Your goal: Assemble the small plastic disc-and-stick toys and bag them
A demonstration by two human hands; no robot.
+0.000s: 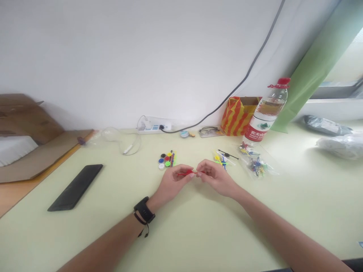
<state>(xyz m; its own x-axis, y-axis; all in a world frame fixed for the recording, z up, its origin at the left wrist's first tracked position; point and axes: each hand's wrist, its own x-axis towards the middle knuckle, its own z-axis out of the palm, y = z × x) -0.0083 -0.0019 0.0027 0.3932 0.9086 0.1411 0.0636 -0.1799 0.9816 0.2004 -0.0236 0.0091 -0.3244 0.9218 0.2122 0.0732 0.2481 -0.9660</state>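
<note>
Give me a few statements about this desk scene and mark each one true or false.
1. The left hand and right hand pinch a thin red piece between them. True.
2. The black phone lies to the right of both hands. False: it lies on the table to their left.
3. The water bottle has a blue cap. False: its cap is red.
4. A watch sits on the left wrist. True.
</note>
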